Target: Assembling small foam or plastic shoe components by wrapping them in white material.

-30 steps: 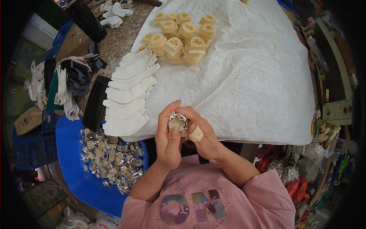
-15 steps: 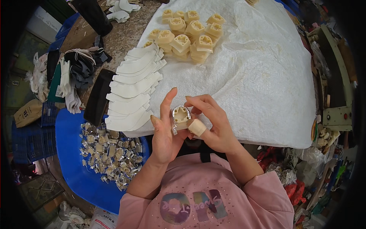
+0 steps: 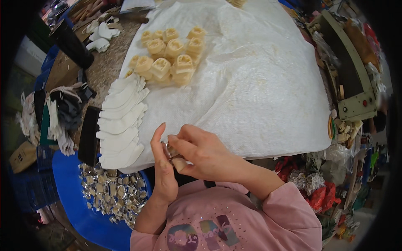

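In front of my chest, both hands close around a small cream plastic part with a shiny silver rim [image 3: 168, 149]. My left hand [image 3: 165, 178] supports it from the left, index finger pointing up along its side. My right hand [image 3: 207, 155] covers most of it, its fingers bent over the rim. A cream cover sits on the right thumb, which presses at the part's near end. Beyond my hands, stacked cream parts [image 3: 161, 69] without silver rims stand on a white woven sheet [image 3: 259, 96]. Overlapping white curved pieces [image 3: 121, 131] lie to the left.
At lower left, a blue tub [image 3: 69, 205] holds a heap of silver-rimmed parts [image 3: 111, 196]. A black tray-like object [image 3: 89, 136], a dark cylinder [image 3: 71, 44] and gloves [image 3: 65, 111] lie left. A green metal box [image 3: 358, 106] stands right, above bags and scraps [image 3: 322, 188].
My right hand has closed over the part, which now shows far less. Both hands have turned it. The whole view has shifted, so the table things sit further left.
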A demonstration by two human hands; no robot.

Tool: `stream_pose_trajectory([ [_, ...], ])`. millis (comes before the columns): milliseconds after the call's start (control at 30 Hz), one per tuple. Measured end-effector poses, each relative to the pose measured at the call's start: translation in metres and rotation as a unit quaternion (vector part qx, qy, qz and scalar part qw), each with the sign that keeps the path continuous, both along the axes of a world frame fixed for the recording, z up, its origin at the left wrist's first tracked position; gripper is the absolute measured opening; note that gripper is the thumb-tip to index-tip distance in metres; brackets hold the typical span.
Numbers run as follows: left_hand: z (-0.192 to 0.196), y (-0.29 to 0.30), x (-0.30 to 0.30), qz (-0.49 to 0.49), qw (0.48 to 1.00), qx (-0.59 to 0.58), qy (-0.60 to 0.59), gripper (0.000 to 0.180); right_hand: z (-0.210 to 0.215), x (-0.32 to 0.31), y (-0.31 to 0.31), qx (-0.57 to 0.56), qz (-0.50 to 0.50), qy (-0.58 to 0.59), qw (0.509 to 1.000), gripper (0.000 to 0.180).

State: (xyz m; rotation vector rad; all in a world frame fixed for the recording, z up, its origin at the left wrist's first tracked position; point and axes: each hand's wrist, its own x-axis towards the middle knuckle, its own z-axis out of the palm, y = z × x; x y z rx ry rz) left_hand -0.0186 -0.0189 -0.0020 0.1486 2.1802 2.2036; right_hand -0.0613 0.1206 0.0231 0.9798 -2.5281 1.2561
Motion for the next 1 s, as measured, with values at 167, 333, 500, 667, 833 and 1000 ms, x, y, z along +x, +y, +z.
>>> stream_pose_trajectory([
  [167, 0.001, 0.0, -0.002, -0.024, 0.994, 0.1, -0.035, 0.089, 0.007, -0.006, 0.008, -0.037, 0.06, -0.095, 0.993, 0.036],
  [333, 0.005, 0.004, -0.001, -0.025, 0.997, 0.066, -0.025, 0.086, 0.005, -0.004, 0.005, -0.007, 0.019, -0.058, 0.998, 0.034],
  [500, 0.002, 0.002, 0.0, -0.03, 0.999, 0.024, -0.027, 0.082, 0.001, 0.0, 0.002, 0.045, 0.013, -0.002, 0.999, 0.032],
  [667, -0.008, 0.001, -0.005, 0.021, 1.0, -0.012, 0.012, 0.084, -0.009, -0.002, 0.003, 0.031, 0.009, 0.001, 0.999, 0.036],
  [833, 0.012, 0.007, -0.006, 0.039, 0.998, 0.055, -0.019, 0.094, -0.001, -0.008, 0.016, -0.065, 0.046, -0.111, 0.991, 0.035],
  [1000, -0.009, -0.009, -0.004, -0.016, 0.966, -0.198, 0.165, 0.099, -0.01, -0.007, 0.013, -0.043, 0.029, -0.234, 0.971, 0.029],
])
